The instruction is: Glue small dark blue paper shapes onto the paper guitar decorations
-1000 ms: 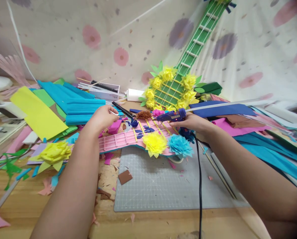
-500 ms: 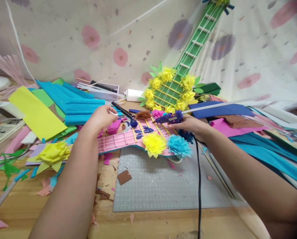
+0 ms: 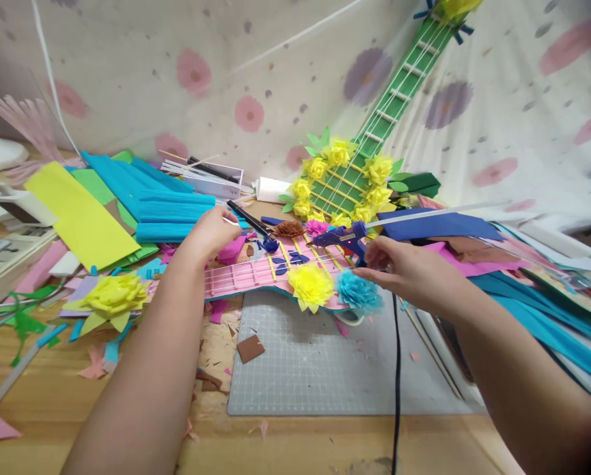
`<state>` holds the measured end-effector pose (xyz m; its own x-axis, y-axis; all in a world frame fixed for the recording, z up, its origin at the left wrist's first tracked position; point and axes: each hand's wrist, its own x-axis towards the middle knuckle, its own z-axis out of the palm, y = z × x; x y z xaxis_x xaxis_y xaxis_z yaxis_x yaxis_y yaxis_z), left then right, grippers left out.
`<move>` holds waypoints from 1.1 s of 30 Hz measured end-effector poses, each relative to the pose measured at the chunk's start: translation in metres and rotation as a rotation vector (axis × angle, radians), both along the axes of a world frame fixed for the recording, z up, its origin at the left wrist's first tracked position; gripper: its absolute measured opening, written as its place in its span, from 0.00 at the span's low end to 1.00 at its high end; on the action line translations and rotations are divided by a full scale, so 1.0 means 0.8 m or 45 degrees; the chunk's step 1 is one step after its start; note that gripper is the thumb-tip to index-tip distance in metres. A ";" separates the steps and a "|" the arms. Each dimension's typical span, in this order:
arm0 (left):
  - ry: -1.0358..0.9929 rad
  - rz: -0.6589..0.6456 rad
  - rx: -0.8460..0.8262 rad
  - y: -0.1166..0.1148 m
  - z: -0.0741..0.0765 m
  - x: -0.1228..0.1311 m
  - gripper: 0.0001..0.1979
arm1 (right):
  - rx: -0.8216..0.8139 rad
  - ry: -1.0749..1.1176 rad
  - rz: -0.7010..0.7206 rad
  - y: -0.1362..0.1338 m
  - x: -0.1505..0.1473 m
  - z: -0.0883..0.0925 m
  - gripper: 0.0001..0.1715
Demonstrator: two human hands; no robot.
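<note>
A pink paper guitar (image 3: 236,280) with pale strings and yellow strips lies across the grey cutting mat (image 3: 295,376). A yellow paper flower (image 3: 310,288) and a blue paper flower (image 3: 359,290) sit on its near edge. Over its body rests a purple glue gun (image 3: 340,239), a clear glue stick jutting from its back. Beside the gun's handle, my right hand (image 3: 409,270) is open, thumb and fingers apart. My left hand (image 3: 214,234) hovers above the guitar's neck with its fingers pinched; what they hold is unclear. Near them a black stick-shaped tool (image 3: 248,221) reaches to a dark blue flower (image 3: 270,245).
A green paper guitar (image 3: 345,188) ringed with yellow flowers leans against the curtain. Blue crepe paper (image 3: 177,208) and yellow sheets (image 3: 80,218) lie left, with a loose yellow flower (image 3: 111,297). Coloured paper (image 3: 533,303) is heaped right. The gun's black cord (image 3: 397,382) crosses the mat.
My right hand has let go of the glue gun and drawn back to the right, its fingers spreading. My left hand keeps nearly the same pose. The whole view has shifted slightly.
</note>
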<state>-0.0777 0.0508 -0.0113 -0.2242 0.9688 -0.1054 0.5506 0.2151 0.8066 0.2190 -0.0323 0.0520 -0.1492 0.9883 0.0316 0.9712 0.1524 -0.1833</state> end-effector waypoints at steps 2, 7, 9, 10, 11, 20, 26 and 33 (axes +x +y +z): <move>0.097 -0.029 -0.001 0.000 -0.001 0.002 0.15 | -0.020 0.100 0.154 0.009 -0.035 0.006 0.15; 0.181 -0.060 -0.009 0.001 -0.003 0.009 0.13 | -0.160 0.372 0.499 0.082 -0.118 -0.022 0.25; 0.163 -0.075 -0.008 0.002 -0.006 0.010 0.11 | -0.230 0.335 0.567 0.107 -0.140 -0.042 0.31; 0.149 -0.088 -0.013 0.004 -0.008 0.010 0.10 | -0.252 0.338 0.564 0.115 -0.147 -0.051 0.34; 0.134 -0.103 -0.018 0.005 -0.010 0.010 0.08 | -0.260 0.343 0.548 0.121 -0.152 -0.058 0.36; -0.061 -0.161 -0.100 0.007 -0.024 0.018 0.04 | -0.322 0.402 0.354 0.130 -0.151 -0.081 0.30; -0.130 -0.250 -0.150 0.008 -0.031 0.032 0.07 | -0.299 0.446 0.359 0.136 -0.144 -0.086 0.27; -0.108 -0.246 -0.139 0.014 -0.045 0.040 0.05 | -0.313 0.439 0.348 0.134 -0.146 -0.084 0.24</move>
<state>-0.0455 0.0616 -0.0472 -0.0213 0.9747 -0.2227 0.5210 0.2009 0.8296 0.1023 0.0746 -0.0150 -0.4256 0.8989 -0.1042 0.7782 0.3048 -0.5490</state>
